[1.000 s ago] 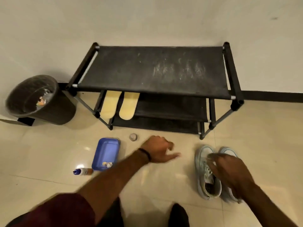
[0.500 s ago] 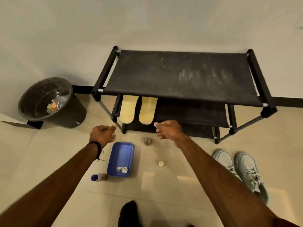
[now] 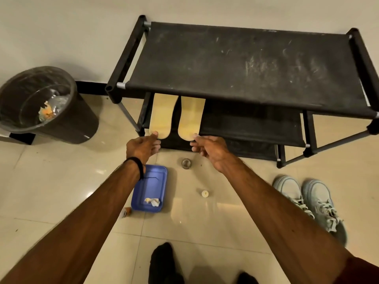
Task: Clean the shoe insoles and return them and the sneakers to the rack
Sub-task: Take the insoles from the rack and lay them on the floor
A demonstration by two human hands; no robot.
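Observation:
Two yellow insoles lie side by side on the middle shelf of the black shoe rack [image 3: 246,64], their near ends sticking out over the shelf edge. My left hand [image 3: 143,145] pinches the near end of the left insole [image 3: 162,117], thumb on top and fingers below. My right hand [image 3: 207,145] pinches the near end of the right insole [image 3: 190,117] in the same way. The pale grey-blue sneakers [image 3: 303,195] stand together on the floor at the right, apart from both hands.
A dark waste bin [image 3: 41,105] with scraps stands left of the rack. On the tiled floor lie a blue tray [image 3: 150,189] holding a crumpled wipe, a small bottle [image 3: 125,212], a white cap [image 3: 204,194] and a round metal disc [image 3: 186,162]. My black-socked feet [image 3: 164,261] are below.
My right hand left the sneakers on the floor. Both hands reached forward to the rack and now hold the insoles' near ends. The view moved closer to the rack.

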